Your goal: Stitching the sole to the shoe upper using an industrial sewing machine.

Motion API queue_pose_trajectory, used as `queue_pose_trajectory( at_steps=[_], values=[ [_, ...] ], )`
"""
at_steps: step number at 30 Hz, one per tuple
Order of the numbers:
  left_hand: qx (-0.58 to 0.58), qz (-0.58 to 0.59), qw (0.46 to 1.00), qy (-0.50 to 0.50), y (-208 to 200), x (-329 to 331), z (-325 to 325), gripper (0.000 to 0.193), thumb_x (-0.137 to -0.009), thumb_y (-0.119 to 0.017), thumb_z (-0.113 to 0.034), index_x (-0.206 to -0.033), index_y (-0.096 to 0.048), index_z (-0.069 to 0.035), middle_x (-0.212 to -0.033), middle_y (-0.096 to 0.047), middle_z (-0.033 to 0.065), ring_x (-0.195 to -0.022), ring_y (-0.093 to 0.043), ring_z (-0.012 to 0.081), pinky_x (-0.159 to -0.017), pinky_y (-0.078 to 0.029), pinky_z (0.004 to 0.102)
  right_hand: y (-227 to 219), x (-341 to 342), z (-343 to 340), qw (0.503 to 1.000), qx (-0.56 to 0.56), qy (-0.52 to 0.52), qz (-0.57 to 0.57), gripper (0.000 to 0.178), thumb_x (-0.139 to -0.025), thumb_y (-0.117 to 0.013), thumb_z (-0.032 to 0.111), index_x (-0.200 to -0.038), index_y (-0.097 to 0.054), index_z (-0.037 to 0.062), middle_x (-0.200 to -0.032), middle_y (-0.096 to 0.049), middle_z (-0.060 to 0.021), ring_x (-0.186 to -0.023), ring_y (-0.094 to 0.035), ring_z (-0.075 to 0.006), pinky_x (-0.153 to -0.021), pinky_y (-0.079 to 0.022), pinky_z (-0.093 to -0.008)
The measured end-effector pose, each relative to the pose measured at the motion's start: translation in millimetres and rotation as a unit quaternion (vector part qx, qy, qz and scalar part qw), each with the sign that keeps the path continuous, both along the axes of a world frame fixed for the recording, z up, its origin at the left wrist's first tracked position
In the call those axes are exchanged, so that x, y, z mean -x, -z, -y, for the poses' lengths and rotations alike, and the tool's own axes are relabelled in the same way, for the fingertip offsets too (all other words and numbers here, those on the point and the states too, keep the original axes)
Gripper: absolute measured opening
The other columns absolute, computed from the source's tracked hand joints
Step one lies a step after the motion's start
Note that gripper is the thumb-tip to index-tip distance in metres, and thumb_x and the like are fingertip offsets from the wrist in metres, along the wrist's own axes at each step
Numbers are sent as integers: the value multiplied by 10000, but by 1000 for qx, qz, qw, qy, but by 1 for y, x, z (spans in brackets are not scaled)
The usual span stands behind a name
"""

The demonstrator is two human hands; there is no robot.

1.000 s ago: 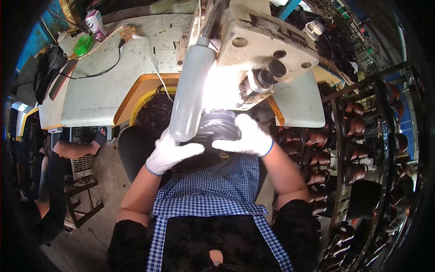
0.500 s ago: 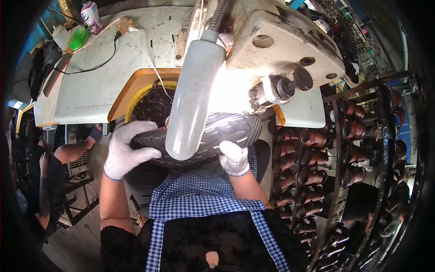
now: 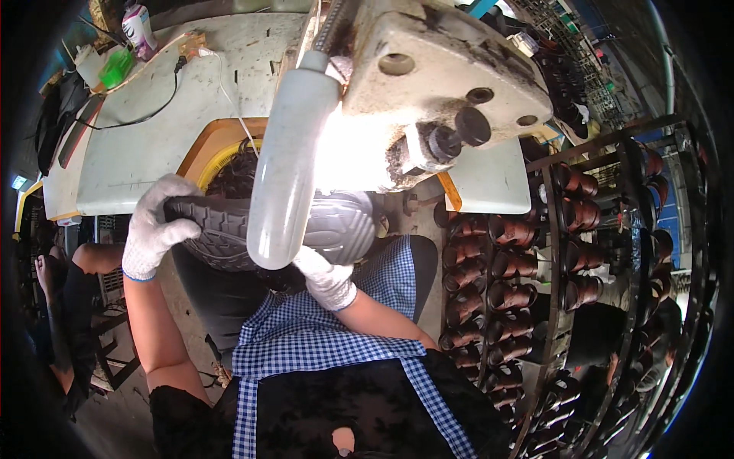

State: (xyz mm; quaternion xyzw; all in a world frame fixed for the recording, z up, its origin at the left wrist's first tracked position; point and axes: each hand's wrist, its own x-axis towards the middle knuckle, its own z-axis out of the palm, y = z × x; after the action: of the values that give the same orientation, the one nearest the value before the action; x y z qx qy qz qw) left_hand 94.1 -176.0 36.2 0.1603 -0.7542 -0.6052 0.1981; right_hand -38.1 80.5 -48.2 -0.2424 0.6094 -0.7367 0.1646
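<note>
A dark shoe (image 3: pixel 225 234) lies sideways over my lap, its treaded sole facing me. My left hand (image 3: pixel 157 227), in a white knit glove, is closed around its left end, thumb on the sole and fingers over the far edge. Also gloved, my right hand (image 3: pixel 327 278) grips the shoe's near side around the middle; its fingers are partly hidden behind the lamp. That pale tube-shaped lamp (image 3: pixel 287 164) hangs in front of the shoe and covers part of the sole. The machine head (image 3: pixel 451 73) stands just beyond, and strong light glares under it.
A white worktable (image 3: pixel 130 172) holds a cord, a bottle (image 3: pixel 138 30) and a green item (image 3: pixel 116 69). Below its cut-out sits a yellow basket (image 3: pixel 206 170) of dark strips. Racks (image 3: pixel 550 359) of brown shoes stand at my right. Another person's arm (image 3: pixel 99 258) shows at left.
The shoe has moved left in my hands relative to the lamp. My right hand has shifted left along it, toward the lamp. The whole view has also shifted somewhat.
</note>
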Motion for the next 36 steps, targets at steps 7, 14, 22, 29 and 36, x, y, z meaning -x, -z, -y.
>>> queue_pose_trajectory(
  at_steps=[7, 14, 22, 29, 36],
  values=[
    [-83, 64, 994, 12, 28, -19, -26, 646, -716, -892, -227, -1235, -580, -3, -1245, -593, 120, -1209, -558, 254, -1104, -404, 388, -40, 37, -14, 982, -49, -177, -52, 627, -795, -834, 136, -1332, -553, -26, -1302, -637, -156, -1232, -607, -216, -1048, -489, -373],
    [-10, -6, 995, 95, 6, 20, -69, 630, -770, -857, -227, -1277, -570, 15, -1358, -555, 140, -1304, -524, 272, -1147, -379, 423, -68, 72, -38, 961, -110, -243, -79, 583, -773, -863, 143, -1270, -618, -37, -1203, -700, -136, -1060, -684, -179, -945, -544, -313],
    [-17, -77, 994, 72, -3, 77, -112, 528, -782, -827, -143, -1251, -615, -24, -1287, -606, 106, -1179, -601, 226, -1013, -485, 363, -57, 68, -44, 960, -109, -172, -190, 578, -780, -855, 150, -1278, -616, -22, -1222, -690, -107, -1101, -664, -185, -981, -518, -315],
    [87, -46, 995, 26, -13, 71, -109, 550, -775, -831, -145, -1266, -615, -20, -1283, -615, 130, -1187, -608, 246, -1008, -488, 362, -50, 52, -29, 980, -31, -145, -131, 590, -762, -865, 137, -1281, -622, -5, -1290, -661, -109, -1211, -612, -190, -1061, -467, -348],
    [55, -56, 996, 46, -1, 70, -105, 652, -750, -858, -148, -1323, -582, -3, -1270, -630, 123, -1166, -629, 225, -997, -502, 329, -62, 55, -32, 973, -121, -174, -96, 605, -763, -866, 146, -1291, -617, -14, -1245, -689, -112, -1120, -660, -177, -995, -516, -326]
  ],
)
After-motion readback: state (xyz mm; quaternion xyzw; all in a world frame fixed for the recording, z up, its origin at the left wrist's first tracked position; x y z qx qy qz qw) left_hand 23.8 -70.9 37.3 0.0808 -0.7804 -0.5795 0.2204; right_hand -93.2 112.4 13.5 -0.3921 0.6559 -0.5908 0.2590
